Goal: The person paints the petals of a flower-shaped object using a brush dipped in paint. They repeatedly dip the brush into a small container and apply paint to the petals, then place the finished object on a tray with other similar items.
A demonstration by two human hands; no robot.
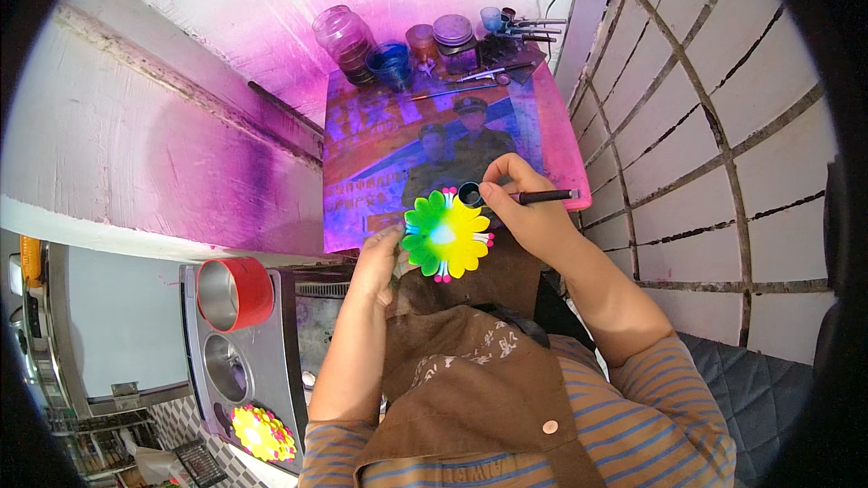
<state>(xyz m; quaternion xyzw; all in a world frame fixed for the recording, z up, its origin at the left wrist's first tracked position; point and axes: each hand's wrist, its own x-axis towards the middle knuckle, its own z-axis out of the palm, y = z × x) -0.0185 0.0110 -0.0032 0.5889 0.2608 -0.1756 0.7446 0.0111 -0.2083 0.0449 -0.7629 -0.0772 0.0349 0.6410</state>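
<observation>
My left hand holds a flower-shaped piece by its left edge, above my lap at the near edge of the table. Its left petals are green and its right petals yellow. The centre is pale, and thin pink-tipped stamens stick out between petal groups. In my right hand is an airbrush, its dark handle pointing right. The airbrush's small round cup hangs over the flower's upper right petals. My fingers hide its nozzle and trigger.
A paint-stained table bears a printed sheet, a glass jar, a blue cup, a lidded jar and several more airbrushes. A tiled wall borders the right. Left stand a red pot and stacked yellow flowers.
</observation>
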